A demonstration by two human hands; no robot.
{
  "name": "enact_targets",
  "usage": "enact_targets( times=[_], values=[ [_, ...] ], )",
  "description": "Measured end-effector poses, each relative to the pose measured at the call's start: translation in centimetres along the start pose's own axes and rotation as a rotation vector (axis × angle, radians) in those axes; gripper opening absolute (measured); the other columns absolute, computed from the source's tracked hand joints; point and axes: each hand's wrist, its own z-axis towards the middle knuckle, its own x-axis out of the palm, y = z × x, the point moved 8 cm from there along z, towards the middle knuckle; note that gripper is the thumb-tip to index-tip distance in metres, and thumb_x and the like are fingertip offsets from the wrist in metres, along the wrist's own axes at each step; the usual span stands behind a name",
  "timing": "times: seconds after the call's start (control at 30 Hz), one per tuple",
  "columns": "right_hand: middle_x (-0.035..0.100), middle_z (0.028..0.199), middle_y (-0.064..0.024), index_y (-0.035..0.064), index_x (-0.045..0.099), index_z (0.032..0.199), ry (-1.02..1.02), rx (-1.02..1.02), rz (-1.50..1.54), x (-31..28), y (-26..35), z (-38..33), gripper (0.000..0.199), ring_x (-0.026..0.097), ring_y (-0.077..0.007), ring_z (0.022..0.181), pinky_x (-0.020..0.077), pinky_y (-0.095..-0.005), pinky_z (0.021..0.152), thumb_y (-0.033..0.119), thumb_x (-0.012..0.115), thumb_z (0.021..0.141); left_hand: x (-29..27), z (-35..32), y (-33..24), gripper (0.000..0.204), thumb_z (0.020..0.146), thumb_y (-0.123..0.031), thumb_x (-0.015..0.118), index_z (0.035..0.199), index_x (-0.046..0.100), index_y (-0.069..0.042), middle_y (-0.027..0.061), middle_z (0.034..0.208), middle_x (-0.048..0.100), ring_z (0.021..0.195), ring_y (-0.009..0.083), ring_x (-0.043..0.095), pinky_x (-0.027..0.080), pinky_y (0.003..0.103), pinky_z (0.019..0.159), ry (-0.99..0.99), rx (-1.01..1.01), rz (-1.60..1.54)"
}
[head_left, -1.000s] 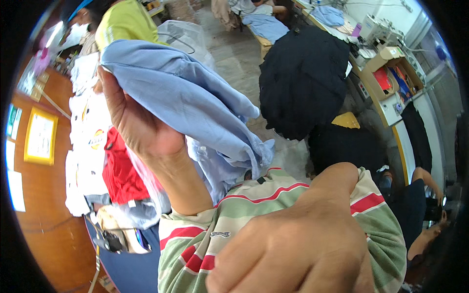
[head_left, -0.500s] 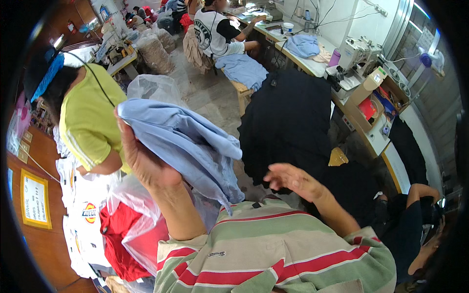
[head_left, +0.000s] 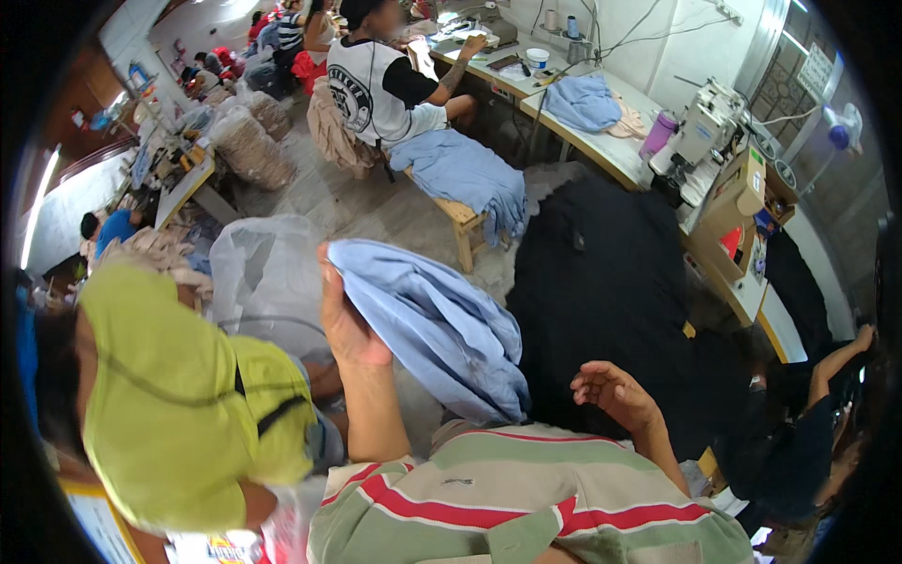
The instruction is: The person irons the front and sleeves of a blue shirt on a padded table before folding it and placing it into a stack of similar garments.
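Note:
My left hand (head_left: 353, 329) is raised with a light blue piece of cloth (head_left: 437, 324), which looks like a garment or a cut part of one. The thumb side shows at the cloth's upper end, while the other fingers are hidden behind it. Folds of it hang down to the right, toward my striped shirt. My right hand (head_left: 615, 393) is held up in front of my chest, fingers loosely bent and apart, with nothing in it. Nearest to that hand lies a large heap of black fabric (head_left: 601, 282).
A person in a yellow shirt (head_left: 178, 395) is close at my left, beside a clear plastic bag (head_left: 263, 273). Ahead, more blue cloth (head_left: 460, 174) covers a wooden bench (head_left: 460, 221) near a seated person (head_left: 376, 85). At right stand a sewing machine (head_left: 709, 122) and cardboard box (head_left: 738, 216).
The view has swung, and the blue cloth now sits farther right in it with my left hand still holding it. The person in yellow appears lower and bent over. My right hand stays raised.

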Motion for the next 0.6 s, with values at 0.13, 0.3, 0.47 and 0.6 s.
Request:
enact_targets(
  times=[0.13, 0.3, 0.47, 0.6],
  values=[
    [0.054, 0.115, -0.0130, 0.0058, 0.045, 0.127, -0.078, 0.109, -0.057, 2.7, -1.4, 8.5, 0.060, 0.054, -0.0201, 0.100, 0.0410, -0.0329, 0.090, 0.037, 0.065, 0.080, -4.5, 7.1, -0.3, 0.031, 0.081, -0.015, 0.065, 0.110, 0.053, -0.017, 0.0036, 0.101, 0.059, 0.096, 0.0219, 0.057, 0.048, 0.041, 0.084, 0.014, -0.168, -0.109],
    [0.054, 0.112, -0.0103, 0.0063, 0.044, 0.126, -0.210, 0.179, -0.069, 3.8, -3.4, 16.6, 0.050, 0.054, -0.0179, 0.097, 0.0418, -0.0316, 0.088, 0.031, 0.059, 0.086, -7.4, 14.0, -2.2, 0.028, 0.081, -0.011, 0.064, 0.107, 0.054, -0.014, 0.0040, 0.095, 0.059, 0.088, 0.0178, 0.058, 0.050, 0.035, 0.080, 0.057, -0.176, -0.058],
    [0.055, 0.111, -0.0067, 0.0062, 0.045, 0.123, -0.329, 0.274, -0.115, 2.7, -4.7, 22.5, 0.039, 0.054, -0.0159, 0.096, 0.0427, -0.0309, 0.086, 0.026, 0.052, 0.091, -9.6, 19.0, -5.9, 0.027, 0.080, -0.008, 0.063, 0.106, 0.054, -0.012, 0.0037, 0.093, 0.059, 0.086, 0.0154, 0.057, 0.049, 0.032, 0.078, -0.001, -0.066, -0.002],
    [0.056, 0.110, -0.0045, 0.0080, 0.046, 0.123, -0.332, 0.333, -0.135, 0.7, -6.6, 27.7, 0.036, 0.054, -0.0147, 0.094, 0.0432, -0.0303, 0.084, 0.026, 0.049, 0.092, -10.0, 22.0, -9.7, 0.029, 0.080, -0.009, 0.062, 0.107, 0.052, -0.013, 0.0059, 0.097, 0.058, 0.090, 0.0200, 0.057, 0.049, 0.036, 0.082, -0.018, 0.006, 0.030]
  ],
)
